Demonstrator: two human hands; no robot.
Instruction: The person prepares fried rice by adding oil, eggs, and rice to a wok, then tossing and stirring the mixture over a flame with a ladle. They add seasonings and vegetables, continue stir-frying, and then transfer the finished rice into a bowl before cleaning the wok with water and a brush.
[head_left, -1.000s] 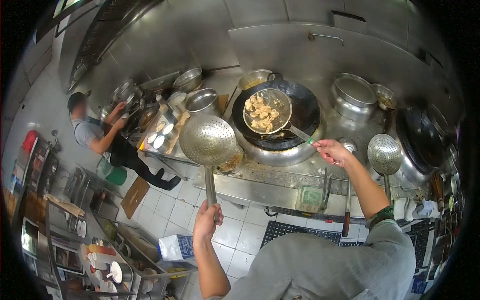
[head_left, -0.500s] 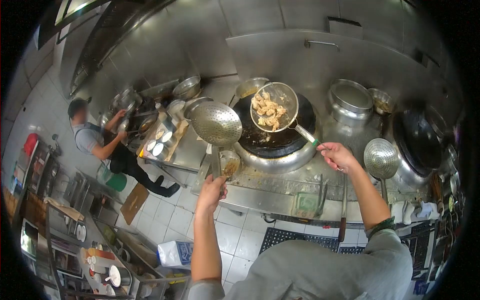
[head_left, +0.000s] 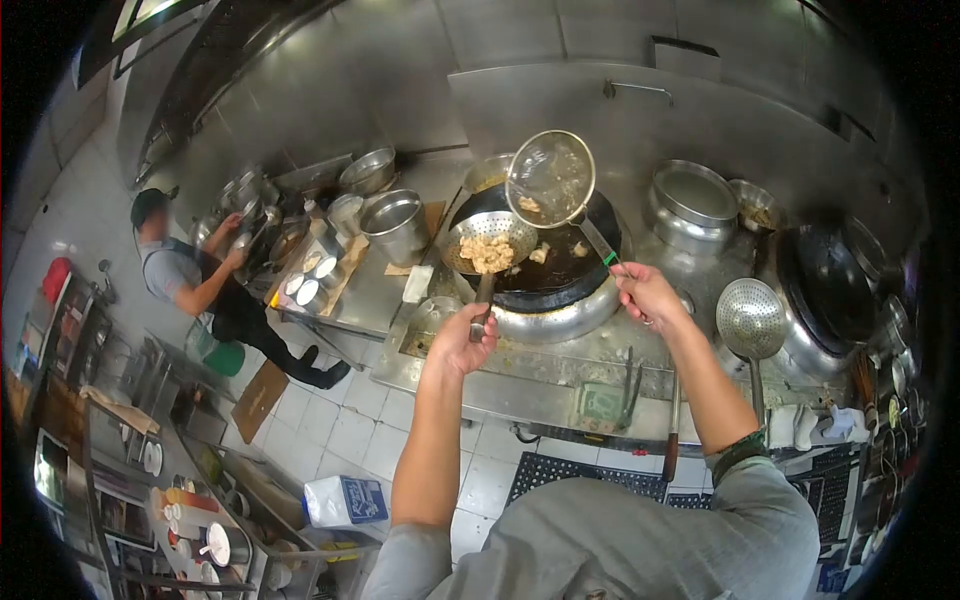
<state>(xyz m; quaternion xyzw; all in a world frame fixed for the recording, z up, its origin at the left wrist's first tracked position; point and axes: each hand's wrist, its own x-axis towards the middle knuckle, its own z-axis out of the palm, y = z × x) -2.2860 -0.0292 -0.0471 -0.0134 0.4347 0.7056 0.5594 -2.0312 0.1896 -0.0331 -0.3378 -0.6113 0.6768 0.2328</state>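
Note:
My left hand (head_left: pixel 464 340) is closed round the handle of a perforated ladle (head_left: pixel 500 230), whose bowl holds browned food pieces (head_left: pixel 487 253) over the left part of a black wok (head_left: pixel 560 292). My right hand (head_left: pixel 648 293) grips the handle of a wire mesh strainer (head_left: pixel 552 172). The strainer is tilted above the far side of the wok, up and right of the ladle, with a small piece still in its mesh. A few loose pieces (head_left: pixel 540 252) show against the dark wok between the two tools.
A second perforated ladle (head_left: pixel 751 320) lies at the right, near a lidded-looking steel pot (head_left: pixel 695 195) and another dark wok (head_left: pixel 835 285). Steel pots (head_left: pixel 394 222) stand left of the wok. A co-worker (head_left: pixel 180 260) stands at the far left, handling cookware.
The perforated ladle has moved right and down over the wok and now bears the food. The strainer, full of food before, has risen slightly, tipped and nearly emptied.

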